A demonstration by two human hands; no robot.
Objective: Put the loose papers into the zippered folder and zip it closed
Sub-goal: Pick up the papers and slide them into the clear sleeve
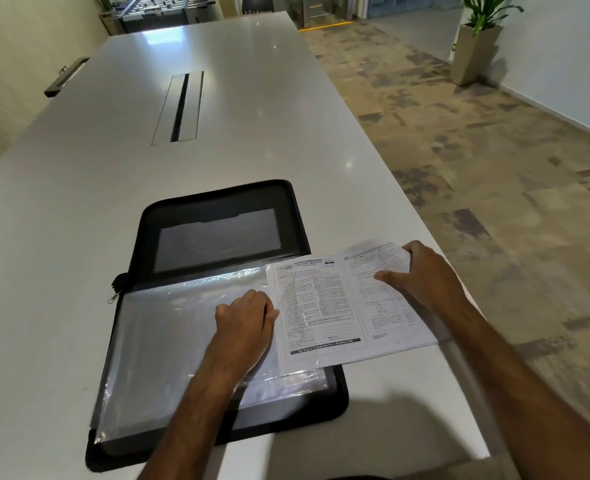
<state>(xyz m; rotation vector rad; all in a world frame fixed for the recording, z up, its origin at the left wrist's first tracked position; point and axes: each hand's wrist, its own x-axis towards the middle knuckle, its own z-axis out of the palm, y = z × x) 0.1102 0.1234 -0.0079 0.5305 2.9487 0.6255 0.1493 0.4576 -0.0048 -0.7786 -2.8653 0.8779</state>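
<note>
A black zippered folder (217, 202) lies open on the white table (79, 185), its lid flat on the far side with a clear pocket. The near half holds clear plastic sleeves (165, 323). My left hand (245, 323) pinches the right edge of the top sleeve. Printed loose papers (335, 306) lie partly under that sleeve's edge and stick out to the right over the folder's rim. My right hand (421, 275) grips the papers' far right corner, thumb on top. The zipper pull (112, 299) hangs at the folder's left side.
A cable slot (179, 109) runs down the middle of the table. The table's right edge is close to the papers, with patterned carpet (494, 150) beyond. A planter (473, 53) stands by the far right wall.
</note>
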